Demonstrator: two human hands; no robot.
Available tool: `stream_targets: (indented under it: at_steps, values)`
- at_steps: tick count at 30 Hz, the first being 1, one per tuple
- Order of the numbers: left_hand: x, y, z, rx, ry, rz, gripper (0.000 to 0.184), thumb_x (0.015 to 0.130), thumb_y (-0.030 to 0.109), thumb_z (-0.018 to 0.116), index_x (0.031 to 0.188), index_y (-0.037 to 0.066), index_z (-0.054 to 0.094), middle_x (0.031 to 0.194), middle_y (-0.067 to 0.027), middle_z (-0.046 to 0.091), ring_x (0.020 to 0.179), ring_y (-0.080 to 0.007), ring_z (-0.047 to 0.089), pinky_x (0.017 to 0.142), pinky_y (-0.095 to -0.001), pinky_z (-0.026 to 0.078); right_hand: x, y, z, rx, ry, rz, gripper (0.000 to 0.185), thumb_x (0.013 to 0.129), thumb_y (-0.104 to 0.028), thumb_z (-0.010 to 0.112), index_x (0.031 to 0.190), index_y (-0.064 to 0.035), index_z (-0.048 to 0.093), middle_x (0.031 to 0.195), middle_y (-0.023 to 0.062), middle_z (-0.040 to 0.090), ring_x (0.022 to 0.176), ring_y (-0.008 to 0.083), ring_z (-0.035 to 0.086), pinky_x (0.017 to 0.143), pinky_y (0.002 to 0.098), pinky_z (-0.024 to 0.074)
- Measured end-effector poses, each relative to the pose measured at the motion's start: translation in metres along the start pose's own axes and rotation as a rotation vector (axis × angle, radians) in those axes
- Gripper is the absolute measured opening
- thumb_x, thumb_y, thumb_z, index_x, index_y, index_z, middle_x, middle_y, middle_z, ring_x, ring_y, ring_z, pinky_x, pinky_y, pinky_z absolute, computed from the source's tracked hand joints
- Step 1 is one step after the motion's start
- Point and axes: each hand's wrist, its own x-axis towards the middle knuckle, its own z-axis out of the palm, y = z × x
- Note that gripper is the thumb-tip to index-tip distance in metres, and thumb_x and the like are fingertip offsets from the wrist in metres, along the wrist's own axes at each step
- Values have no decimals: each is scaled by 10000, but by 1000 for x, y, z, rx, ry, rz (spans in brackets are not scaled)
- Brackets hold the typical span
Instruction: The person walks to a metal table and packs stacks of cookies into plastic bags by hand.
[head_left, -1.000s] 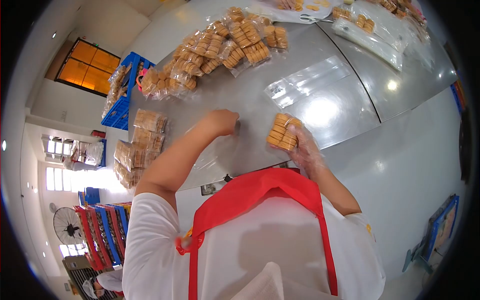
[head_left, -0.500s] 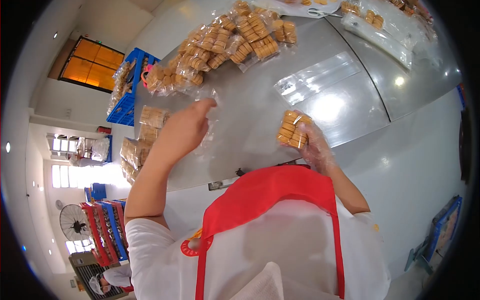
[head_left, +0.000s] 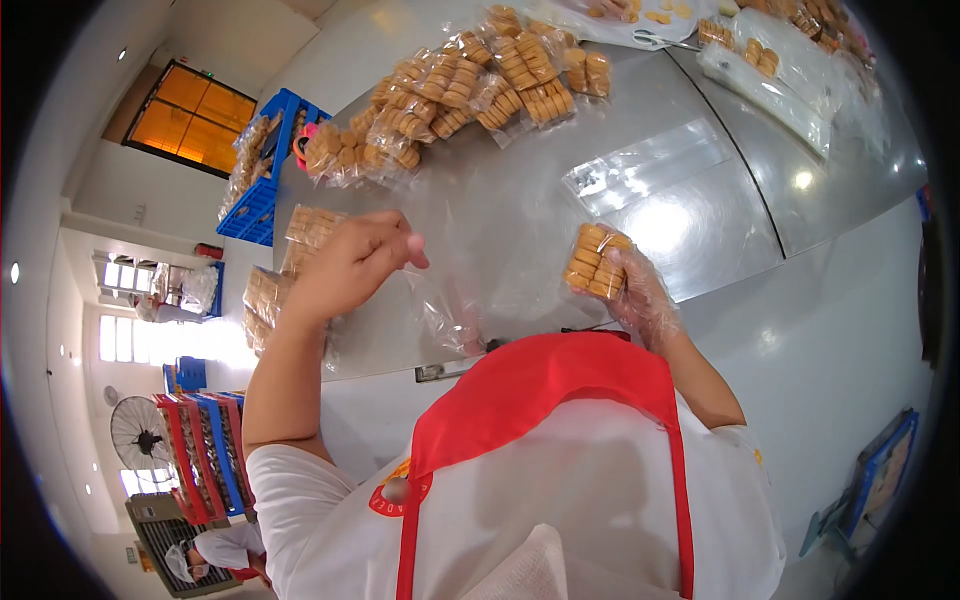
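On the left, my left hand (head_left: 362, 262) is bare and hovers over the steel table with its fingers curled in. A clear plastic bag (head_left: 445, 318) hangs beside its thumb and fingertips, looking empty and hard to see against the metal; the fingers appear closed on its edge. My right hand (head_left: 648, 305) wears a clear plastic glove and grips a block of round golden cookies (head_left: 598, 262), stacked in rows, above the table's front edge. Shiny film seems to cover the cookies. Just beyond it lie flat clear bags (head_left: 645, 165).
Bagged cookies (head_left: 450, 85) are heaped at the back of the steel table (head_left: 520, 210). More packs (head_left: 268, 295) sit at the left edge by a blue crate (head_left: 250, 205). Scissors (head_left: 662, 40) and a plastic bundle (head_left: 765, 95) lie at the back right. Another person (head_left: 225, 555) is at lower left.
My left hand has drawn down and slightly left, and the clear bag beside it has come closer to my body. My right hand still grips the cookies, nearly unmoved.
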Motion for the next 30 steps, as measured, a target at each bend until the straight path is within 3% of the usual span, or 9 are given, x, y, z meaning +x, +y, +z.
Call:
stream_targets:
  at_steps: [2,7,11,14,20,23,27,29,30]
  values:
    - [2,-3,8,-47,88,-261,157,882,132,635,891,-8,707,815,-92,593,748,-186,580,665,-313,454,1,-3,4,-48,9,21,684,856,-163,668,1440,-46,332,1253,168,503,1122,322,587,829,512,596]
    - [-6,-17,8,170,221,-239,158,816,21,585,917,-25,697,908,-110,623,793,-168,576,722,-302,460,5,-23,38,-264,-32,-45,738,829,-198,693,1453,-17,342,1270,141,519,1143,276,574,960,457,535]
    - [-16,-12,-3,250,111,-139,327,749,-22,548,1050,-7,674,1036,-134,626,840,-204,580,750,-337,469,-1,-55,125,-315,-339,-205,744,801,-209,724,1436,-30,380,1280,137,538,1182,247,561,1031,419,478]
    - [-14,-16,-3,283,54,-102,427,758,12,570,1181,27,626,1136,-175,628,1050,-358,609,909,-400,483,-11,-59,201,-263,-551,-233,790,753,-193,787,1423,-26,402,1304,111,536,1222,220,537,1046,394,451]
    - [-20,3,3,-2,195,-109,399,861,59,592,1257,22,572,1365,-201,526,1249,-353,516,1030,-406,417,6,-12,251,-215,-632,-352,802,716,-134,830,1408,-48,435,1315,65,529,1229,169,519,1079,348,396]
    - [-22,10,-5,-80,218,-237,514,819,9,572,1330,35,521,1414,-194,482,1296,-346,475,1055,-399,400,14,-3,244,-277,-598,-536,633,757,-89,768,1333,-61,507,1220,84,588,1128,173,570,989,308,456]
    - [-26,-8,-6,-68,308,6,653,750,-46,541,1394,28,460,1452,-175,443,1300,-357,468,1059,-387,406,7,-7,232,-925,-572,-861,550,801,-101,731,1311,-70,527,1189,112,610,1113,171,580,978,313,462]
    - [-25,6,-2,188,420,211,698,709,-65,535,1398,10,450,1466,-170,429,1254,-364,512,1020,-383,448,-1,-17,225,-1297,-616,-921,492,834,-120,706,1294,-71,539,1194,122,613,1104,182,591,965,327,477]
    - [-23,7,6,255,446,255,688,712,-63,531,1391,20,458,1475,-146,427,1138,-347,568,895,-371,478,-1,-20,221,-1323,-616,-834,494,839,-126,694,1304,-76,536,1198,119,611,1100,195,598,940,339,487]
